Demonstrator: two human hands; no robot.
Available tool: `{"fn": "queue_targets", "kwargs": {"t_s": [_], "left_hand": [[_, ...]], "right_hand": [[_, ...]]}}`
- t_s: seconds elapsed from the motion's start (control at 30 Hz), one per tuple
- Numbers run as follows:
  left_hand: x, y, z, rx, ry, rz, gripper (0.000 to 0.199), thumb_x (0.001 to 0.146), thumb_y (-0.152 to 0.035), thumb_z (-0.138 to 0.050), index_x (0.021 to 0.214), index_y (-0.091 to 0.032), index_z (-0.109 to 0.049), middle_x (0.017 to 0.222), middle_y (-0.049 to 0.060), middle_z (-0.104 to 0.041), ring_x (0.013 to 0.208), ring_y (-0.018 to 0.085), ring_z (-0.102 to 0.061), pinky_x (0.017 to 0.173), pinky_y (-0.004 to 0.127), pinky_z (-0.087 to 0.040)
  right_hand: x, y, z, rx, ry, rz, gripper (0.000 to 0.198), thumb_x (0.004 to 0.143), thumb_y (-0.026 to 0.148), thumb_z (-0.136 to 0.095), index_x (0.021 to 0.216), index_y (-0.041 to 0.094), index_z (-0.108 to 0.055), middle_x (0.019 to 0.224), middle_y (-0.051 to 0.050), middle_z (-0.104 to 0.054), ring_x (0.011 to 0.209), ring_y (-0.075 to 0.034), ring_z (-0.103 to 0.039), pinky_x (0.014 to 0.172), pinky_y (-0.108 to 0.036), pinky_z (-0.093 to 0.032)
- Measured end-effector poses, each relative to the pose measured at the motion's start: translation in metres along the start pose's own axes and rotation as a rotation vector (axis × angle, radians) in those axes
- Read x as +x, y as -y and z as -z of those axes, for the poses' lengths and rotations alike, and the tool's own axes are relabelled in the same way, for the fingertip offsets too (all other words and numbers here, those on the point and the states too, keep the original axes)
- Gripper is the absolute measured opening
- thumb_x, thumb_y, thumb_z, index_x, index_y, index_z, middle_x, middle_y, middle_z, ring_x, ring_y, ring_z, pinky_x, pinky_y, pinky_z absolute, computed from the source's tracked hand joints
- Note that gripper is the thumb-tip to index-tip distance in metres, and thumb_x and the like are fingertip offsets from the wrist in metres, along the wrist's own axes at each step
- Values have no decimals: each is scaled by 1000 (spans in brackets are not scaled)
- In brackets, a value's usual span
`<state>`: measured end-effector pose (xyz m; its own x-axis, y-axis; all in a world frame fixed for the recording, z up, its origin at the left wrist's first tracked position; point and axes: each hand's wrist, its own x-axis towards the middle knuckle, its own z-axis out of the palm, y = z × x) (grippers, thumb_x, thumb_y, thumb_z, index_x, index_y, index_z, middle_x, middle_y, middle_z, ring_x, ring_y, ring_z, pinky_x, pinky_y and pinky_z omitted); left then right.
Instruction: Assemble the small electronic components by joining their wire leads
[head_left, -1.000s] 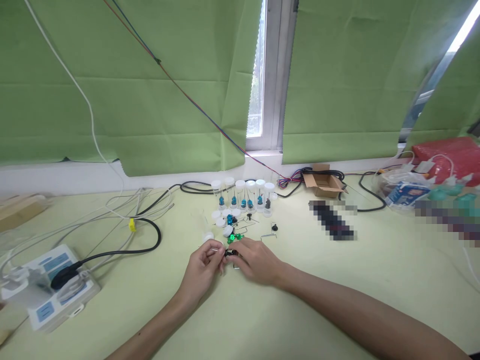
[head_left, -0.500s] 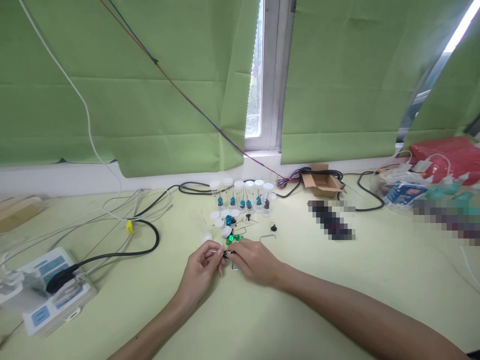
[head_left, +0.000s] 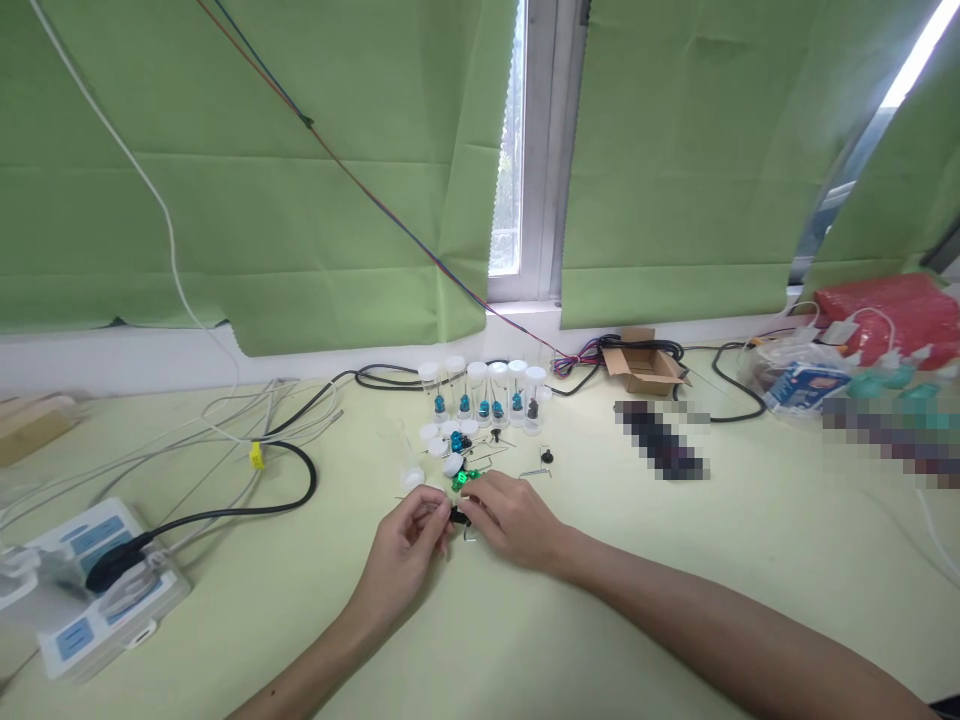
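Fingertips of my left hand [head_left: 412, 528] pinch a small black part [head_left: 458, 515] just above the table. From the other side, my right hand [head_left: 511, 520] has its thumb and fingers closed at the same part; its exact kind is too small to tell. Green shiny pieces [head_left: 463, 480] lie just beyond the fingertips. Below them is a thin L-shaped hex key [head_left: 470, 537]. Farther off are blue pieces [head_left: 457, 441], white caps [head_left: 437, 448] and a black round-headed piece [head_left: 547, 456]. Several clear tubes with white lids [head_left: 498, 390] stand in a row, holding blue or black pieces.
A white power strip [head_left: 112, 590] with a black plug [head_left: 120, 562] is at the left, among loose cables [head_left: 300, 425]. An open cardboard box [head_left: 646, 372] sits at the back. At the right are a plastic bag [head_left: 799, 375] and a red package [head_left: 892, 315].
The small black part shows more plainly between my fingertips, and its position has turned slightly. My left hand has shifted a little; the view has moved slightly. The other objects stay put.
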<state>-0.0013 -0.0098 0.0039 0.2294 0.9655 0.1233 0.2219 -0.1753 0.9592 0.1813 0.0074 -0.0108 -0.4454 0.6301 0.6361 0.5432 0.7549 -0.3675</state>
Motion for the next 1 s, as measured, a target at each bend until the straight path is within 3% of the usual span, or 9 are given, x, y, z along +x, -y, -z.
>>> {"fn": "queue_targets", "kwargs": {"t_s": [0.37, 0.5, 0.7, 1.0], "left_hand": [[-11, -8, -3, 222, -32, -110, 18, 95, -38, -47, 91, -23, -57, 64, -3, -57, 61, 15, -54, 62, 25, -42], [-14, -8, -5, 222, -24, -127, 18, 93, -35, -49, 104, -24, -57, 79, 1, -65, 70, 18, -61, 64, 27, -47], [-17, -4, -6, 246, -30, -128, 39, 90, -36, -54, 127, -27, -47, 102, 6, -67, 79, 20, -65, 54, 25, -47], [-15, -6, -5, 222, -156, -91, 29, 88, -38, -56, 113, -25, -51, 107, 7, -64, 79, 20, -65, 56, 25, -48]], "right_hand": [[-3, 1, 2, 127, 78, 109, 18, 97, 25, -49, 110, 16, -56, 100, -11, -66, 92, -21, -61, 77, -33, -52], [-3, 0, 1, 109, 87, 66, 20, 97, 21, -47, 115, 17, -55, 103, -11, -66, 96, -22, -61, 80, -34, -53], [-3, -1, 0, 93, 53, -10, 23, 98, 19, -44, 119, 18, -53, 102, -10, -66, 93, -22, -62, 78, -34, -52], [-2, -5, -2, 182, -43, -104, 21, 97, 18, -46, 115, 18, -55, 102, -10, -65, 95, -21, -61, 83, -35, -52]]}}
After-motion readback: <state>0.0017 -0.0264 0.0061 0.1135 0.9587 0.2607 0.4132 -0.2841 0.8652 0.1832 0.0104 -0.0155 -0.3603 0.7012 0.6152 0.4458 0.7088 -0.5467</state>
